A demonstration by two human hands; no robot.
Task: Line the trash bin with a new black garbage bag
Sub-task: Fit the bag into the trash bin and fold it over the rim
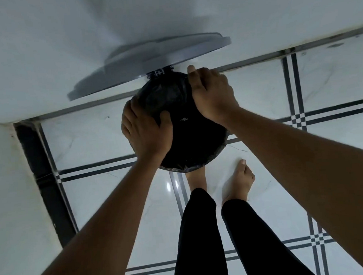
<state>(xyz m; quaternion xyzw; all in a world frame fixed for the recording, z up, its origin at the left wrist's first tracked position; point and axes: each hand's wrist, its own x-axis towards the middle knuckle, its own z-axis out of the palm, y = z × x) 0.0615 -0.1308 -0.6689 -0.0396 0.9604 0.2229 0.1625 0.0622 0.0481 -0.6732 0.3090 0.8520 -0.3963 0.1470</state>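
Observation:
A round trash bin [215, 154] stands on the floor against the wall, seen from straight above. Its grey lid [149, 62] is swung up and back against the wall. A black garbage bag [189, 136] fills the bin's mouth and folds over its rim. My left hand [145, 129] grips the bag over the left rim, thumb inside the opening. My right hand [210, 92] presses the bag over the far right rim, fingers curled over the edge.
White walls [41, 50] meet in a corner at the left. The floor [333, 73] is glossy white tile with dark stripe lines. My bare feet [238, 182] and black-trousered legs stand just in front of the bin.

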